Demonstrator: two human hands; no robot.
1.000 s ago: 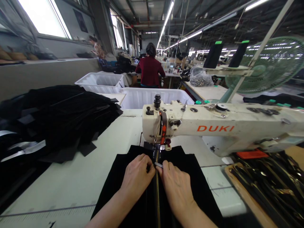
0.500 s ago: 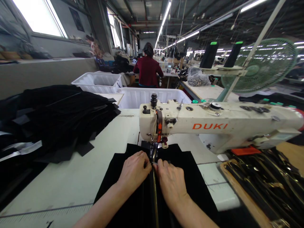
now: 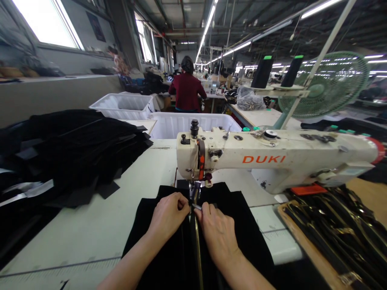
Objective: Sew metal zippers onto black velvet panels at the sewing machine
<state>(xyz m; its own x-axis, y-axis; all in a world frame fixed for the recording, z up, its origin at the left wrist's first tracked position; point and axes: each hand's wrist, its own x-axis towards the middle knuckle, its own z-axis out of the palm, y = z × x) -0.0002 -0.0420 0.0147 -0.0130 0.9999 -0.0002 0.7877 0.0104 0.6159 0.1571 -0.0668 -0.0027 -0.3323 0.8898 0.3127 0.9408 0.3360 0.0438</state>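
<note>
A black fabric piece (image 3: 154, 249) lies under the head of the white sewing machine (image 3: 217, 153). Down its middle runs a zipper (image 3: 198, 249) with gold teeth, which passes up beneath the presser foot (image 3: 191, 189). Just left of the zipper, my left hand (image 3: 171, 211) is closed, thumb and forefinger pinching at the fabric near the foot. My right hand (image 3: 217, 225) is on the other side, curled with its fingers on the cloth. A slim silver metal tool (image 3: 197, 206) pokes out from its fingertips toward the zipper; its kind is unclear because the hand hides the rest.
Black fabric pieces (image 3: 75, 149) are heaped on the left of the table. At right, a shallow box (image 3: 294, 231) holds several gold-toothed zippers. White plastic bins (image 3: 193, 125) stand behind the machine. Farther back are a seated person (image 3: 187, 90) and a green fan (image 3: 323, 86).
The silver tool shows more clearly at my right fingertips. Both hands stay close to the presser foot, nearly in place. The whole view has shifted slightly.
</note>
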